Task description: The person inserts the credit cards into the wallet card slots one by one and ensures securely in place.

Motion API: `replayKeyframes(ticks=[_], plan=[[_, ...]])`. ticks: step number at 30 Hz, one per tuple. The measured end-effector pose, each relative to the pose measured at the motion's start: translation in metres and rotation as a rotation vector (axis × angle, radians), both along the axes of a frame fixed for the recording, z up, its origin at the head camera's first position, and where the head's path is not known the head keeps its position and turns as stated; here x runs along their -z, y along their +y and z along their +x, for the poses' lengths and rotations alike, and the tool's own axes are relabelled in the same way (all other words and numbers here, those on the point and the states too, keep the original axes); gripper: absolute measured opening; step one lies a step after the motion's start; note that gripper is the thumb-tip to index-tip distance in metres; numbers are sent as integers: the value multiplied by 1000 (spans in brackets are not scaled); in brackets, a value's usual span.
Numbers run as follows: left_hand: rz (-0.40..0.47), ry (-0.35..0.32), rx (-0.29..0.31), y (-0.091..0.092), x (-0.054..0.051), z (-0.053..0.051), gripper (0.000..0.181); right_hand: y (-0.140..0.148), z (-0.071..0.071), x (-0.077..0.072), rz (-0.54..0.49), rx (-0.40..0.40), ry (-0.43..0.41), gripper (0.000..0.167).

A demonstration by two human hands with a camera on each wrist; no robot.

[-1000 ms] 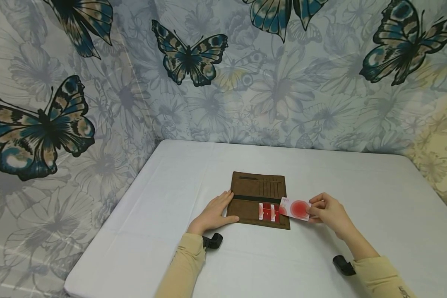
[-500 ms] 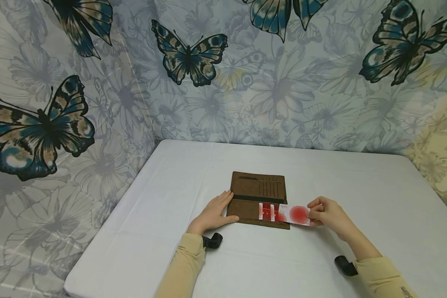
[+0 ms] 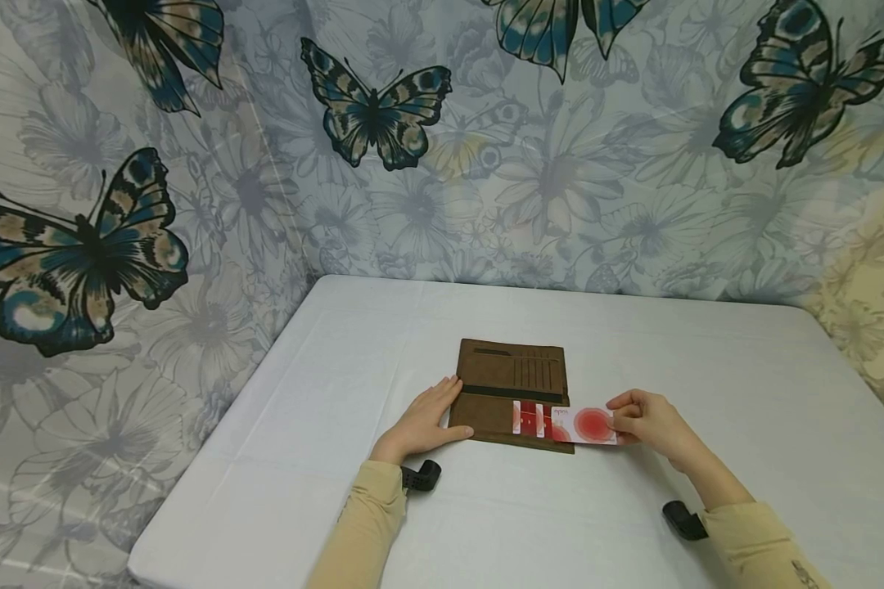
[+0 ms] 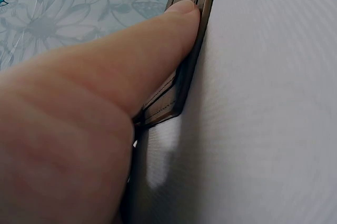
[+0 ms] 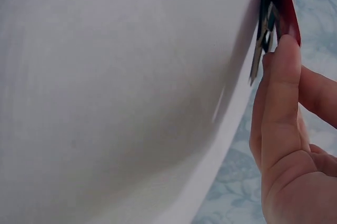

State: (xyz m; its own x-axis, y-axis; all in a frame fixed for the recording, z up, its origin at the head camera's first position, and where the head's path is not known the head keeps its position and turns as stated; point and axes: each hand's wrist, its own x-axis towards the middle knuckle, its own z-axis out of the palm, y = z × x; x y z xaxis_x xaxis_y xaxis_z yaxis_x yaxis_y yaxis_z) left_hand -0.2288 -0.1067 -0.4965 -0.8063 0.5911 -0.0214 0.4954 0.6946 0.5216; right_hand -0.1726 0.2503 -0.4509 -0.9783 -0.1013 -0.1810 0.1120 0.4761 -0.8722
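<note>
A brown wallet lies unfolded on the table, with card slots on its far half. On its near half, red and white cards sit partly tucked in. My left hand rests on the wallet's left edge, thumb across the near half; in the left wrist view the thumb presses on the stitched leather. My right hand pinches the right end of a white and pink card with a red circle. That card's left end overlaps the wallet by the red cards; whether it is inside a slot I cannot tell.
A white cloth covers the table. Behind and to the left stands a wall covering with flowers and butterflies. Black wrist cameras sit at both sleeves.
My right hand has lowered the card toward the near side, bringing it level with the red cards. It has then shifted very slightly. The left hand and wallet have stayed put.
</note>
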Motion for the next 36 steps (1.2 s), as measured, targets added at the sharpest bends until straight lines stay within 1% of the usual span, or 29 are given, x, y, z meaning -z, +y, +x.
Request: replayKeyframes(ticks=[9, 16, 23, 36], plan=[[2, 8, 8, -1, 2, -2, 83, -1, -3, 1, 61, -5, -14, 29], [5, 14, 10, -2, 3, -3, 83, -2, -3, 0, 60, -13, -19, 29], [15, 8, 9, -2, 2, -2, 83, -3, -1, 0, 48, -15, -56, 30], [10, 11, 10, -1, 4, -2, 83, -8, -2, 2, 84, -27, -70, 29]])
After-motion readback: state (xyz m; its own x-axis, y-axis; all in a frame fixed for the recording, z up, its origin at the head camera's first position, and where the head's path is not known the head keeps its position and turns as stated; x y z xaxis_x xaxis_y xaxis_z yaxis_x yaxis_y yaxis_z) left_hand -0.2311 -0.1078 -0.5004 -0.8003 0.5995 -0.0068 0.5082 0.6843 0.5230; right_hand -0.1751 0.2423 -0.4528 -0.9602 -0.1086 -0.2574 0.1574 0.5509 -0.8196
